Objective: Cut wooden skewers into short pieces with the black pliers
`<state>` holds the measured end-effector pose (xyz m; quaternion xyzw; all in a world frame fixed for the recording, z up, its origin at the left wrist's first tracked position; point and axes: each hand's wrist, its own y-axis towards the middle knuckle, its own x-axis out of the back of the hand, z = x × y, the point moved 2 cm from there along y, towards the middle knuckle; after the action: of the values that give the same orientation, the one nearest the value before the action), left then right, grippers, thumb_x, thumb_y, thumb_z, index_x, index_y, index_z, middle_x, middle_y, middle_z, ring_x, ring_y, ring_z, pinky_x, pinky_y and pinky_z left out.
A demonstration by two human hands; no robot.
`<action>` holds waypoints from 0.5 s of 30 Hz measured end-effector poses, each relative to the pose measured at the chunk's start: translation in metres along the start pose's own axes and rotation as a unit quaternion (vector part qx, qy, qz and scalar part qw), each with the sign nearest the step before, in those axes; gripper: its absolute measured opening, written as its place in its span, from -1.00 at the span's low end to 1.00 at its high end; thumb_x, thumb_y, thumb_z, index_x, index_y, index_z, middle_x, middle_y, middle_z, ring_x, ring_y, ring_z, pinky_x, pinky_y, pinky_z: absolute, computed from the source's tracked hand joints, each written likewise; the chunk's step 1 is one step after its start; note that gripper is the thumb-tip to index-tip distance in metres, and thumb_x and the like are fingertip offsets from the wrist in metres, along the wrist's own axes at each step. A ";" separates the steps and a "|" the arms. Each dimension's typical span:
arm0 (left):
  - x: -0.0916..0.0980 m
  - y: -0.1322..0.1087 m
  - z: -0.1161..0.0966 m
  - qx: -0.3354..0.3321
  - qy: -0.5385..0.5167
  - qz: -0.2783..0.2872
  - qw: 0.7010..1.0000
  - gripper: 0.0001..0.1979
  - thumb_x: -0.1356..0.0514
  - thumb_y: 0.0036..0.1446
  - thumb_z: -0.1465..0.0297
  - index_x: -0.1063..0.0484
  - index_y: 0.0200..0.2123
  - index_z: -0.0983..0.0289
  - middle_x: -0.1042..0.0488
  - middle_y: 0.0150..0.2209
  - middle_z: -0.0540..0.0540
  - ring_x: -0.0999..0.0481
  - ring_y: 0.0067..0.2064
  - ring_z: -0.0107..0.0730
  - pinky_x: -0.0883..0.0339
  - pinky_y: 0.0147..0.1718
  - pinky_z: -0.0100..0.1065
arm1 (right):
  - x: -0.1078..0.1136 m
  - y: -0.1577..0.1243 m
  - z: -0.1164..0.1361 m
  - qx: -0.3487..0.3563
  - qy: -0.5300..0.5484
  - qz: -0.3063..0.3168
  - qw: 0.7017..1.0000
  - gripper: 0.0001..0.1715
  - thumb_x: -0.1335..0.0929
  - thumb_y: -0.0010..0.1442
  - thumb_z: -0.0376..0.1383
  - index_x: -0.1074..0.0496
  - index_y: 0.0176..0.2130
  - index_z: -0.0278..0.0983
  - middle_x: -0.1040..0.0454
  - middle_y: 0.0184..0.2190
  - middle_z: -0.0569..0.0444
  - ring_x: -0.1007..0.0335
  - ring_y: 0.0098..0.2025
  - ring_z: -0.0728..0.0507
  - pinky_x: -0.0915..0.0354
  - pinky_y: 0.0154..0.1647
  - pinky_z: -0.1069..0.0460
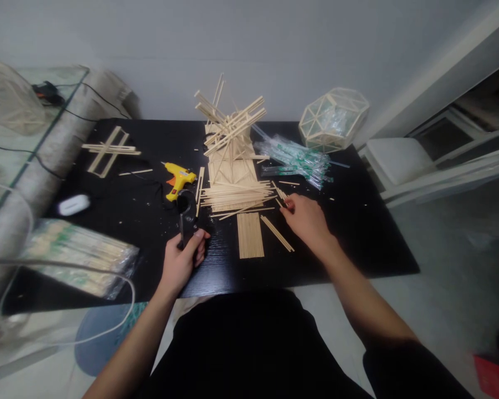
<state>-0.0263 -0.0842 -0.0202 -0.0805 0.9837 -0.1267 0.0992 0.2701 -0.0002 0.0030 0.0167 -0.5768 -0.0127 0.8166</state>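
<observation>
My left hand (182, 259) is closed around the handles of a black hand cutter (187, 213) with a curved jaw, which points away from me. To the right, my right hand (306, 220) pinches some short wooden sticks (280, 192) at the edge of a loose stick pile (235, 195). Between the hands lies a flat panel of sticks side by side (250, 237), with a few loose sticks (277, 233) beside it. Behind the pile rises a framework of glued-looking sticks (235, 130). A yellow glue gun (178, 180) rests just beyond the cutter.
On the black table (216, 271) lie a crossed stick frame (110, 149), a white case (74, 205) and a bagged bundle of sticks (83, 255). Clear green-marked wrappers (295, 160) and a faceted stick polyhedron (335, 119) are at the back right. A white cable (128, 299) hangs at left.
</observation>
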 end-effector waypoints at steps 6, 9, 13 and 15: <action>0.000 0.000 0.000 0.002 0.000 -0.001 1.000 -0.67 -0.38 0.14 0.15 -0.53 -0.36 0.33 -0.27 -0.60 -0.08 -0.21 -0.63 -0.58 -0.07 -0.71 -0.50 | -0.005 0.008 0.011 0.117 0.051 0.011 0.992 -0.87 -0.46 0.24 -0.36 -0.55 -0.16 -0.22 -0.50 -0.21 -0.04 -0.47 -0.14 -0.26 -0.38 -0.07 -0.13; 0.000 0.000 0.000 0.000 -0.001 -0.003 1.000 -0.66 -0.38 0.13 0.14 -0.54 -0.36 0.34 -0.27 -0.60 -0.08 -0.21 -0.63 -0.58 -0.08 -0.71 -0.50 | -0.009 0.011 0.012 0.148 0.043 0.026 0.988 -0.89 -0.44 0.26 -0.38 -0.57 -0.18 -0.21 -0.47 -0.21 -0.05 -0.43 -0.08 -0.28 -0.36 -0.02 -0.15; -0.001 0.000 -0.001 -0.004 -0.001 -0.005 1.000 -0.66 -0.39 0.12 0.14 -0.54 -0.37 0.34 -0.27 -0.61 -0.08 -0.22 -0.63 -0.57 -0.08 -0.72 -0.50 | -0.014 0.014 0.010 0.177 0.022 0.040 0.983 -0.88 -0.39 0.32 -0.39 -0.57 -0.24 -0.23 -0.45 -0.21 -0.08 -0.39 -0.10 -0.28 -0.34 -0.03 -0.15; 0.000 0.000 -0.001 -0.003 -0.001 -0.004 1.000 -0.67 -0.39 0.12 0.14 -0.54 -0.37 0.33 -0.27 -0.61 -0.08 -0.22 -0.63 -0.58 -0.09 -0.71 -0.50 | -0.015 0.014 0.010 0.193 0.003 0.050 0.980 -0.85 -0.36 0.34 -0.40 -0.56 -0.24 -0.25 -0.46 -0.20 -0.09 -0.37 -0.11 -0.28 -0.32 -0.05 -0.15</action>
<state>-0.0260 -0.0839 -0.0193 -0.0846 0.9836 -0.1245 0.0994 0.2557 0.0145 -0.0072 0.1450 -0.5664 0.1393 0.7993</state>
